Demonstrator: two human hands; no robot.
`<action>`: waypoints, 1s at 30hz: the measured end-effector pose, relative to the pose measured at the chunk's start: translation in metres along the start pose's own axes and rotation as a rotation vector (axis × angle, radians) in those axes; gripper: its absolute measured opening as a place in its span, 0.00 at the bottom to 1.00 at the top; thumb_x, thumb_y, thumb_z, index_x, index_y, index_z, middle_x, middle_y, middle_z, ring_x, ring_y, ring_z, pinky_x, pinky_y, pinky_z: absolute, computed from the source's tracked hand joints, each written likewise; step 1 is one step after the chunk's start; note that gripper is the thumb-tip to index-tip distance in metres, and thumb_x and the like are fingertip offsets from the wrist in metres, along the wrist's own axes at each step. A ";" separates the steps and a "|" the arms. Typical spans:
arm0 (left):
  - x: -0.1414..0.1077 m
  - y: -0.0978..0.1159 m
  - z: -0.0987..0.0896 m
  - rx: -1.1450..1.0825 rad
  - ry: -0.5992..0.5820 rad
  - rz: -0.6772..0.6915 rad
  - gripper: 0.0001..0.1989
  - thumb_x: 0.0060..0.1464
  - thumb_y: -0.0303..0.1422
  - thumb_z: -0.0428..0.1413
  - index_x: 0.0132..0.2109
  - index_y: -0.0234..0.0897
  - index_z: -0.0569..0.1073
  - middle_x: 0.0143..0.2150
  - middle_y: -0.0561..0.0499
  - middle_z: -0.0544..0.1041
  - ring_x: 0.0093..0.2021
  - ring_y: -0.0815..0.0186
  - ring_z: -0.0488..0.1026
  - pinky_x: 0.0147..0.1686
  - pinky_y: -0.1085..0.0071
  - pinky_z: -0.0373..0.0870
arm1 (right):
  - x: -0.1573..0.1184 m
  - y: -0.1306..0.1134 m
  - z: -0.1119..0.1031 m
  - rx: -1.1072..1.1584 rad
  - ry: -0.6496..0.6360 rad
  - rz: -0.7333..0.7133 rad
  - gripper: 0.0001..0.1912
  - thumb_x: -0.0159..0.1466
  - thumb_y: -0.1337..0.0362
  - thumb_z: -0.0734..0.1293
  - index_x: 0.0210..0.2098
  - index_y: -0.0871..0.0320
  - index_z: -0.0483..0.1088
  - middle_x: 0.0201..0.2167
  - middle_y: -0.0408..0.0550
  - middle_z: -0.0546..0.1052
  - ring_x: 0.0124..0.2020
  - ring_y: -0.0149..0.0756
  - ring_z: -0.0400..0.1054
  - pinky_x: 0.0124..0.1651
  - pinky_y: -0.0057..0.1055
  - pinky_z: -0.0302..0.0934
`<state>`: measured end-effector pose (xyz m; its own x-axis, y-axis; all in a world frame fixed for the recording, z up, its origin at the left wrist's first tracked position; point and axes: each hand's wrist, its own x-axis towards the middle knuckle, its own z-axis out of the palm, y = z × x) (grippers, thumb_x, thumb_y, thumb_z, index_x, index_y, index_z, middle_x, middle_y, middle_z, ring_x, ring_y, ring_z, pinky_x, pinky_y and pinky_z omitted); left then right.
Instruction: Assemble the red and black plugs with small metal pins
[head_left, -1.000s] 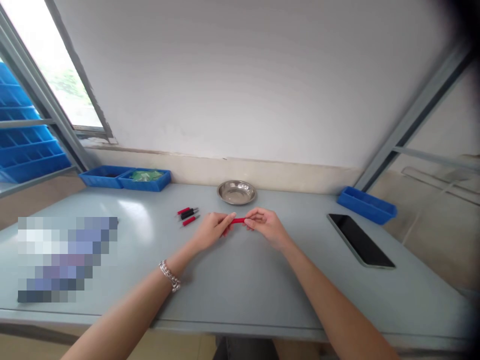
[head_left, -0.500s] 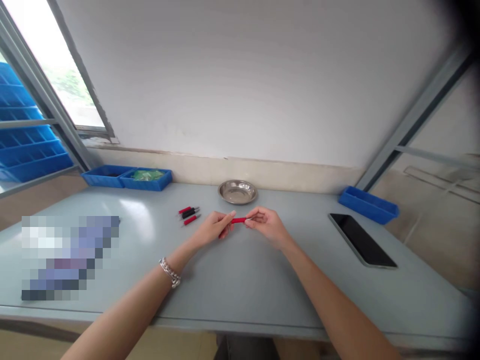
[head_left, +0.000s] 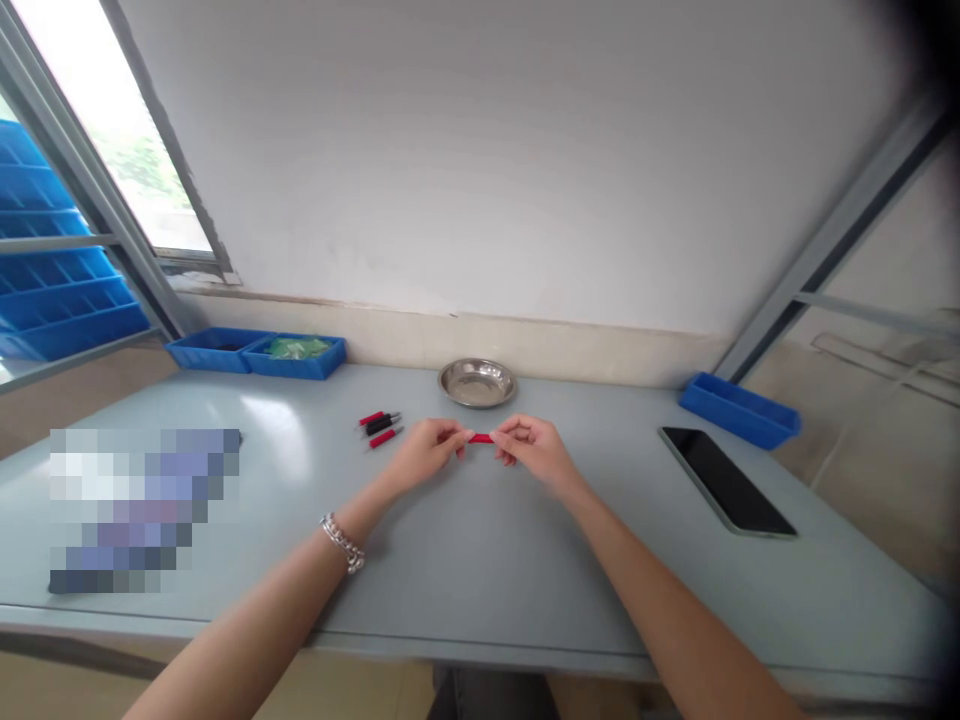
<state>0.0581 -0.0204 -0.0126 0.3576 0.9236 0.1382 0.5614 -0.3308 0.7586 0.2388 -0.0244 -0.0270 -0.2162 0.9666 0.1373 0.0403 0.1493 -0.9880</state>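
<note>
Between my two hands, a short red pen-shaped piece (head_left: 481, 438) lies level above the table. My left hand (head_left: 427, 452) pinches its left end with thumb and fingers. At the other end, my right hand (head_left: 537, 452) is closed on it in the same way. The fingers cover both ends, so only the red middle shows. Left of my left hand lies a small group of similar pieces with thin metal ends: a red one (head_left: 382, 439), a black one (head_left: 379, 427) and another red one (head_left: 371, 418).
Behind my hands, a round metal dish (head_left: 478, 399) stands near the wall. Blue bins (head_left: 304, 368) sit at the back left, one holding green bags. To the right are a dark-screened tablet (head_left: 727, 480) and a blue tray (head_left: 739, 411). A blurred-out object (head_left: 150, 510) lies at left.
My left fingers have shifted their grip on the red piece, with the thumb drawn in. The right fingers have also moved slightly. Both hands remain in nearly the same place.
</note>
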 end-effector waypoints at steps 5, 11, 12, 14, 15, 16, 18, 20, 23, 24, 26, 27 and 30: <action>0.001 -0.002 0.000 0.014 0.016 -0.044 0.25 0.52 0.48 0.41 0.22 0.32 0.67 0.14 0.56 0.61 0.17 0.74 0.56 0.19 0.76 0.52 | 0.002 0.001 0.000 -0.004 0.051 -0.037 0.13 0.48 0.55 0.68 0.24 0.58 0.65 0.19 0.42 0.70 0.22 0.29 0.63 0.28 0.29 0.59; 0.004 -0.009 -0.001 -0.064 0.092 -0.067 0.26 0.52 0.49 0.40 0.24 0.31 0.68 0.16 0.55 0.64 0.18 0.73 0.59 0.22 0.76 0.56 | 0.010 0.010 -0.007 -0.116 0.177 -0.109 0.09 0.47 0.59 0.67 0.24 0.57 0.65 0.20 0.42 0.68 0.23 0.29 0.62 0.29 0.29 0.57; 0.004 -0.010 -0.002 -0.067 0.100 -0.063 0.26 0.52 0.49 0.40 0.24 0.31 0.68 0.16 0.55 0.64 0.18 0.73 0.59 0.22 0.76 0.56 | 0.011 0.013 -0.008 -0.143 0.193 -0.110 0.08 0.48 0.60 0.66 0.24 0.57 0.66 0.21 0.42 0.68 0.24 0.30 0.62 0.29 0.29 0.57; 0.004 -0.011 -0.002 -0.067 0.110 -0.056 0.26 0.52 0.49 0.41 0.24 0.31 0.68 0.16 0.55 0.64 0.18 0.73 0.59 0.21 0.76 0.55 | 0.013 0.016 -0.010 -0.177 0.216 -0.105 0.06 0.48 0.62 0.65 0.25 0.58 0.67 0.22 0.43 0.69 0.24 0.30 0.63 0.30 0.29 0.58; 0.004 -0.011 -0.002 -0.066 0.110 -0.052 0.26 0.52 0.49 0.41 0.24 0.31 0.68 0.17 0.55 0.64 0.18 0.73 0.59 0.21 0.76 0.55 | 0.013 0.017 -0.011 -0.186 0.225 -0.100 0.06 0.48 0.63 0.64 0.26 0.58 0.67 0.22 0.43 0.69 0.25 0.31 0.63 0.31 0.29 0.58; 0.004 -0.011 -0.002 -0.065 0.111 -0.049 0.26 0.52 0.49 0.41 0.24 0.32 0.69 0.17 0.55 0.64 0.19 0.73 0.59 0.21 0.76 0.55 | 0.013 0.018 -0.012 -0.193 0.233 -0.097 0.06 0.48 0.63 0.64 0.27 0.58 0.67 0.22 0.44 0.70 0.25 0.31 0.63 0.31 0.30 0.58; 0.003 -0.009 -0.002 -0.057 0.108 -0.046 0.25 0.52 0.49 0.41 0.24 0.32 0.69 0.16 0.56 0.63 0.19 0.74 0.58 0.21 0.76 0.55 | 0.013 0.018 -0.014 -0.220 0.254 -0.095 0.07 0.49 0.63 0.63 0.28 0.58 0.68 0.23 0.44 0.70 0.26 0.32 0.64 0.32 0.30 0.59; 0.003 -0.007 -0.002 -0.044 0.105 -0.050 0.25 0.52 0.49 0.41 0.24 0.32 0.68 0.16 0.56 0.62 0.18 0.73 0.58 0.21 0.76 0.54 | 0.013 0.017 -0.016 -0.296 0.279 -0.103 0.07 0.51 0.63 0.63 0.29 0.58 0.69 0.23 0.45 0.70 0.25 0.32 0.64 0.32 0.31 0.58; 0.002 -0.003 -0.002 -0.019 0.117 -0.066 0.25 0.52 0.49 0.41 0.23 0.32 0.68 0.15 0.56 0.62 0.18 0.74 0.58 0.21 0.76 0.53 | 0.014 0.018 -0.020 -0.550 0.304 -0.200 0.06 0.53 0.65 0.61 0.28 0.57 0.69 0.24 0.46 0.70 0.28 0.35 0.63 0.35 0.33 0.57; 0.002 -0.002 -0.002 -0.014 0.122 -0.069 0.25 0.52 0.48 0.41 0.22 0.33 0.68 0.15 0.56 0.62 0.19 0.74 0.58 0.21 0.76 0.53 | 0.014 0.019 -0.021 -0.656 0.311 -0.241 0.05 0.54 0.65 0.61 0.28 0.56 0.69 0.26 0.47 0.70 0.31 0.36 0.63 0.37 0.34 0.56; 0.002 -0.001 -0.002 -0.008 0.129 -0.069 0.25 0.52 0.48 0.41 0.23 0.33 0.68 0.16 0.56 0.62 0.19 0.74 0.58 0.21 0.76 0.53 | 0.014 0.022 -0.023 -0.850 0.331 -0.284 0.05 0.54 0.65 0.62 0.27 0.56 0.70 0.30 0.50 0.70 0.37 0.40 0.60 0.40 0.36 0.54; 0.002 -0.001 -0.002 -0.007 0.130 -0.068 0.25 0.52 0.48 0.41 0.23 0.33 0.68 0.15 0.56 0.62 0.18 0.74 0.57 0.21 0.76 0.53 | 0.014 0.024 -0.024 -0.923 0.342 -0.280 0.05 0.54 0.65 0.62 0.27 0.56 0.70 0.32 0.51 0.69 0.39 0.41 0.59 0.40 0.36 0.53; 0.003 -0.003 -0.002 -0.008 0.130 -0.068 0.25 0.52 0.48 0.42 0.22 0.33 0.68 0.15 0.56 0.62 0.18 0.74 0.57 0.21 0.75 0.53 | 0.013 0.028 -0.026 -1.052 0.350 -0.221 0.05 0.55 0.64 0.62 0.27 0.55 0.70 0.37 0.52 0.67 0.42 0.43 0.56 0.39 0.37 0.51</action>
<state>0.0559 -0.0165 -0.0132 0.2192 0.9612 0.1675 0.5749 -0.2660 0.7738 0.2622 -0.0018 -0.0513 -0.0418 0.8777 0.4773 0.8722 0.2651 -0.4111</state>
